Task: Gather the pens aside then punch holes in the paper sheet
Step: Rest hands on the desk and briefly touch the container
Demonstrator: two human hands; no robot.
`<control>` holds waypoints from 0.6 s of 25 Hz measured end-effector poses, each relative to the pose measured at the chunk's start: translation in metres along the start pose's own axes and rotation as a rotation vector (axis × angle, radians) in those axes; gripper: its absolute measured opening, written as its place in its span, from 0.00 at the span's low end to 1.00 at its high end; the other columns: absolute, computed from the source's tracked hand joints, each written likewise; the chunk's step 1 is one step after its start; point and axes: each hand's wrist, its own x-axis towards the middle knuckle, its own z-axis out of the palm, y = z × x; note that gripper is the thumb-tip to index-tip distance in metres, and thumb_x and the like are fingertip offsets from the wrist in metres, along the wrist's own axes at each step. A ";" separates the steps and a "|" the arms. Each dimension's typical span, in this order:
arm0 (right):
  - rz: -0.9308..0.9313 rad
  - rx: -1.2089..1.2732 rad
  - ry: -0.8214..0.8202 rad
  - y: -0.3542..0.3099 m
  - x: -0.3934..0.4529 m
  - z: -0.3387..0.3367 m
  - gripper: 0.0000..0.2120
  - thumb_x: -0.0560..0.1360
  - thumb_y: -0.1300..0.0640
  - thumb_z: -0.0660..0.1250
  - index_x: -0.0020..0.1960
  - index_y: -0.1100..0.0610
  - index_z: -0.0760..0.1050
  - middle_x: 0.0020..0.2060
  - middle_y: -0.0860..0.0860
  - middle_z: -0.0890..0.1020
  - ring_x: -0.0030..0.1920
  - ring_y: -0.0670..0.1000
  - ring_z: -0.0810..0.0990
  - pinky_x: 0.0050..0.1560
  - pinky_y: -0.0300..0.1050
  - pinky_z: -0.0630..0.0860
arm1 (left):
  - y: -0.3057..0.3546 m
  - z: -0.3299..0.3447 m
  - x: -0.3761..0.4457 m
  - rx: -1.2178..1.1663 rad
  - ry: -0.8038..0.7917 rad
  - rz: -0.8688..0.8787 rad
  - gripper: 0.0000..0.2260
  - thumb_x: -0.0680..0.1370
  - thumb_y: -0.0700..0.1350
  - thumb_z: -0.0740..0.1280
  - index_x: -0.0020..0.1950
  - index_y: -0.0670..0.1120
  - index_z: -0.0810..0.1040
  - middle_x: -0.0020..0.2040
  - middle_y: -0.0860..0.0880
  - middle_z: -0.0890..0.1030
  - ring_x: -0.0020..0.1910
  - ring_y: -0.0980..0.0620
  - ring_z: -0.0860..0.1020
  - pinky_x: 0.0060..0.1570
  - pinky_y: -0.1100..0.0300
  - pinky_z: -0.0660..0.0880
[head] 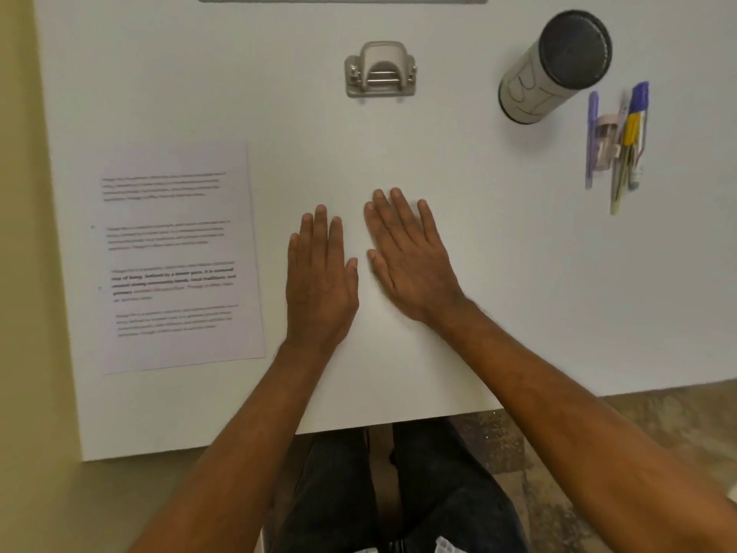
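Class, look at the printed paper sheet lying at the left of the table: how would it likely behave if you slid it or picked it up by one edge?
The paper sheet lies flat and looks thin, so it would probably droop when lifted by an edge. On the smooth white table it should slide easily under a light push. It is likely very light and prone to creasing.

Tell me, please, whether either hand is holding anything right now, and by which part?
Nothing is held: the left hand and right hand both lie flat, fingers straight, on the bare table.

White table (pixel 399 153) — yellow wall (pixel 24 233) beside it, speckled floor (pixel 558 453) below.
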 end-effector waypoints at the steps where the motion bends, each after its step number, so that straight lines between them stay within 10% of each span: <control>1: 0.028 0.051 0.040 0.008 -0.005 -0.002 0.28 0.87 0.50 0.49 0.84 0.59 0.51 0.84 0.57 0.53 0.85 0.56 0.48 0.85 0.58 0.46 | 0.003 0.004 0.002 0.020 -0.005 -0.009 0.28 0.87 0.51 0.54 0.84 0.40 0.54 0.85 0.39 0.54 0.85 0.41 0.52 0.84 0.45 0.50; 7: 0.656 0.223 0.152 0.050 -0.053 -0.010 0.30 0.87 0.49 0.48 0.84 0.62 0.50 0.84 0.58 0.54 0.85 0.58 0.50 0.84 0.59 0.50 | 0.038 0.017 0.029 0.075 0.017 0.019 0.32 0.87 0.56 0.52 0.84 0.37 0.53 0.85 0.38 0.54 0.85 0.40 0.52 0.84 0.45 0.52; 15: 0.403 0.488 0.097 0.012 -0.005 -0.007 0.30 0.86 0.49 0.41 0.84 0.60 0.48 0.85 0.56 0.51 0.85 0.52 0.46 0.85 0.52 0.44 | 0.052 0.015 0.059 -0.138 -0.022 0.228 0.27 0.87 0.44 0.53 0.84 0.36 0.52 0.85 0.38 0.52 0.85 0.43 0.51 0.84 0.45 0.50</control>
